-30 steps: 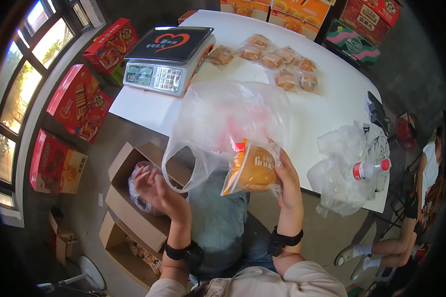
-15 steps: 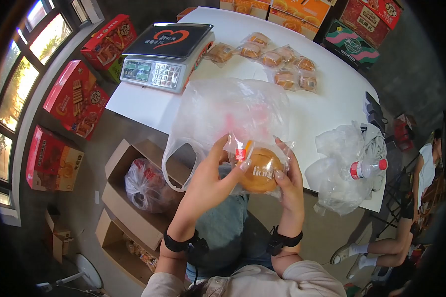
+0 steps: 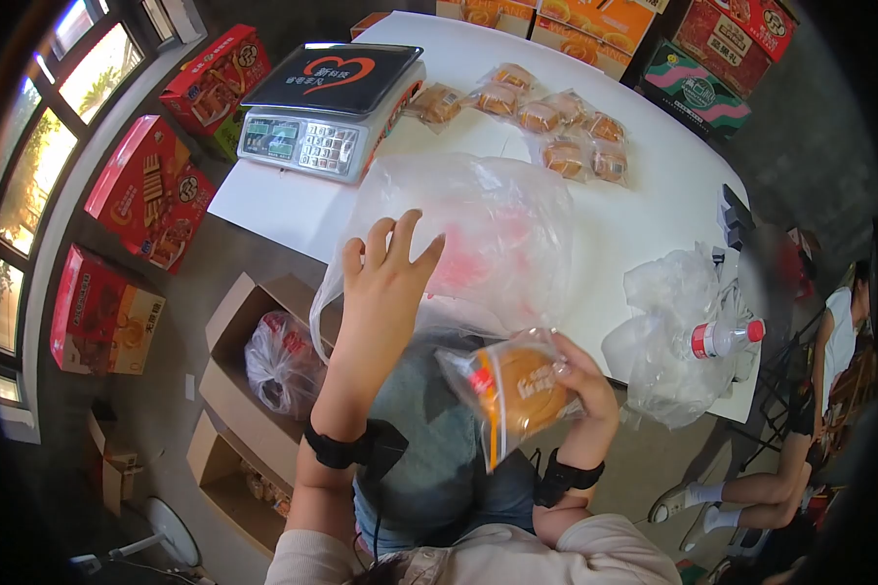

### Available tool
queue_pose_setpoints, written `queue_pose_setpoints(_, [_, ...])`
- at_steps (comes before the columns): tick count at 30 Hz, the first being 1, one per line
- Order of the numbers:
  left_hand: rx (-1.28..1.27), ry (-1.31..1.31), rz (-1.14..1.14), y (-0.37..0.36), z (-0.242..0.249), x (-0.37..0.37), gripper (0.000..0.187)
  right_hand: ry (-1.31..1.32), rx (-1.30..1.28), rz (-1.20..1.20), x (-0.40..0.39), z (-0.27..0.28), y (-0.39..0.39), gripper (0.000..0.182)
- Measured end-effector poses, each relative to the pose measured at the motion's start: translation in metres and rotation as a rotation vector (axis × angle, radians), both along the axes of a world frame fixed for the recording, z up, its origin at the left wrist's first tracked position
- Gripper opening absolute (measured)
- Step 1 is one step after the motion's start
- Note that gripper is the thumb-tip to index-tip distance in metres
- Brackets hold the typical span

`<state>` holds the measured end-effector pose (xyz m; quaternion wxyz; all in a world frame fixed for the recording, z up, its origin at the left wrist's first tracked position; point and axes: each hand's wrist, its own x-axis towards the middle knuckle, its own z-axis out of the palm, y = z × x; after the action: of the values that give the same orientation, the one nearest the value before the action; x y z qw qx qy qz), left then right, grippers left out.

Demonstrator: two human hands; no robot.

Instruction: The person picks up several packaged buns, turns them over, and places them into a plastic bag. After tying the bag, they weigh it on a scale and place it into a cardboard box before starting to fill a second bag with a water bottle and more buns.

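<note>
My right hand [image 3: 587,382] grips a round bun in a clear printed wrapper [image 3: 529,388] by its right side, tilted below the table's front edge. Over the near part of a thin white plastic bag [image 3: 488,210], my left hand [image 3: 385,278] is raised with its fingers curved and apart, holding nothing. The bag lies on the white table with reddish print or contents showing through, and one handle loop hangs over the edge. Farther back on the table are several more wrapped buns [image 3: 539,117].
A digital scale [image 3: 327,112] stands at the back left of the table [image 3: 668,200]. On the right lie crumpled plastic bags [image 3: 658,336] and a bottle [image 3: 727,338]. An open cardboard box [image 3: 234,366] is on the floor at left; a seated person [image 3: 800,429] is at far right.
My left hand has let go of the wrapped bun and moved up and left over the plastic bag. My right hand has lowered the bun slightly and tilted it.
</note>
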<state>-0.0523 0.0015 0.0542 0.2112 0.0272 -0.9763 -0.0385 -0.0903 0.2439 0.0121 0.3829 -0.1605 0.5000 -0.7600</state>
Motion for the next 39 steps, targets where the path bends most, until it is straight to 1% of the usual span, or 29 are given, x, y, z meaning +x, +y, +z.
queue_pose_setpoints(1, [-0.057, 0.021, 0.042, -0.001, -0.005, -0.005, 0.037, 0.002, -0.041, 0.121, 0.0, 0.0, -0.002, 0.053])
queue_pose_setpoints(2, [-0.055, 0.024, 0.042, -0.004, -0.008, -0.01, 0.037, 0.026, -0.044, 0.172, 0.003, 0.002, -0.007, 0.051])
queue_pose_setpoints(4, [-0.118, 0.02, 0.009, -0.011, -0.01, -0.019, 0.02, -0.006, 0.005, 0.168, 0.007, 0.0, -0.019, 0.05])
queue_pose_setpoints(5, [-0.117, 0.022, 0.01, -0.011, -0.01, -0.021, 0.02, -0.039, 0.052, 0.163, 0.009, 0.0, -0.026, 0.048])
queue_pose_setpoints(6, [-0.048, 0.095, -0.006, -0.011, -0.009, -0.024, 0.013, -0.042, 0.147, 0.105, 0.013, 0.006, -0.032, 0.047])
queue_pose_setpoints(7, [0.021, 0.17, -0.021, -0.011, -0.008, -0.027, 0.008, -0.037, 0.147, 0.106, 0.015, 0.005, -0.038, 0.047])
queue_pose_setpoints(8, [0.022, 0.175, -0.02, -0.012, -0.004, -0.029, 0.008, -0.024, 0.169, 0.062, 0.015, 0.002, -0.043, 0.047])
queue_pose_setpoints(10, [0.168, 0.308, -0.05, -0.013, 0.004, -0.031, 0.007, -0.006, 0.191, 0.016, 0.012, -0.003, -0.044, 0.047])
queue_pose_setpoints(13, [0.232, 0.303, -0.055, -0.018, 0.008, -0.032, 0.009, -0.018, 0.124, -0.025, 0.001, -0.005, -0.044, 0.044])
queue_pose_setpoints(15, [0.257, 0.29, -0.042, -0.009, 0.01, -0.034, 0.008, -0.164, 0.106, -0.153, 0.0, -0.007, -0.055, 0.042])
queue_pose_setpoints(16, [0.277, 0.269, -0.022, -0.004, 0.01, -0.034, 0.008, -0.145, 0.01, -0.192, -0.001, -0.011, -0.062, 0.045])
queue_pose_setpoints(17, [0.282, 0.276, -0.027, 0.001, 0.01, -0.035, 0.008, -0.136, 0.013, -0.197, -0.004, -0.013, -0.068, 0.045])
queue_pose_setpoints(19, [0.263, 0.294, -0.05, 0.01, 0.008, -0.035, 0.008, -0.133, -0.037, -0.34, -0.012, -0.011, -0.08, 0.048])
queue_pose_setpoints(20, [0.268, 0.298, -0.052, 0.012, 0.007, -0.035, 0.008, -0.107, 0.037, -0.385, -0.015, -0.006, -0.086, 0.036])
queue_pose_setpoints(23, [0.216, 0.365, -0.084, 0.015, 0.002, -0.039, 0.008, -0.064, -0.011, -0.351, -0.035, -0.021, -0.106, 0.036])
queue_pose_setpoints(24, [0.229, 0.38, -0.073, 0.014, -0.001, -0.04, 0.008, -0.079, -0.093, -0.293, -0.044, -0.032, -0.111, 0.049])
queue_pose_setpoints(25, [0.242, 0.395, -0.061, 0.013, -0.004, -0.042, 0.008, -0.075, -0.091, -0.294, -0.051, -0.042, -0.116, 0.049])
queue_pose_setpoints(26, [0.245, 0.399, -0.062, 0.012, -0.008, -0.043, 0.008, -0.068, -0.165, -0.23, -0.057, -0.052, -0.123, 0.053])
queue_pose_setpoints(27, [0.268, 0.363, -0.055, 0.01, -0.012, -0.045, 0.008, -0.06, -0.238, -0.166, -0.06, -0.056, -0.127, 0.058])
queue_pose_setpoints(28, [0.29, 0.327, -0.048, 0.008, -0.016, -0.046, 0.007, -0.056, -0.236, -0.167, -0.061, -0.061, -0.13, 0.058])
queue_pose_setpoints(29, [0.293, 0.329, -0.049, 0.006, -0.024, -0.049, 0.007, -0.108, -0.159, -0.253, -0.061, -0.065, -0.133, 0.063])
queue_pose_setpoints(30, [0.337, 0.254, -0.082, 0.003, -0.033, -0.052, 0.008, -0.161, -0.083, -0.34, -0.061, -0.069, -0.133, 0.068])
queue_pose_setpoints(31, [0.379, 0.181, -0.115, 0.001, -0.04, -0.054, 0.009, -0.157, -0.081, -0.34, -0.062, -0.079, -0.131, 0.068])
queue_pose_setpoints(33, [0.379, 0.141, -0.107, -0.002, -0.049, -0.054, 0.011, 0.182, 0.195, -0.409, -0.059, -0.101, -0.121, 0.072])
queue_pose_setpoints(34, [0.376, 0.094, -0.099, -0.004, -0.052, -0.052, 0.014, 0.185, 0.199, -0.409, -0.051, -0.098, -0.114, 0.072])
queue_pose_setpoints(36, [0.377, 0.084, -0.096, -0.006, -0.056, -0.05, 0.016, 0.44, 0.279, -0.413, -0.034, -0.083, -0.093, 0.062])
queue_pose_setpoints(37, [0.373, 0.072, -0.092, -0.006, -0.058, -0.049, 0.019, 0.44, 0.282, -0.414, -0.029, -0.073, -0.083, 0.062])
queue_pose_setpoints(39, [0.381, 0.051, -0.106, -0.006, -0.056, -0.047, 0.022, 0.424, 0.353, -0.358, -0.022, -0.046, -0.06, 0.045])
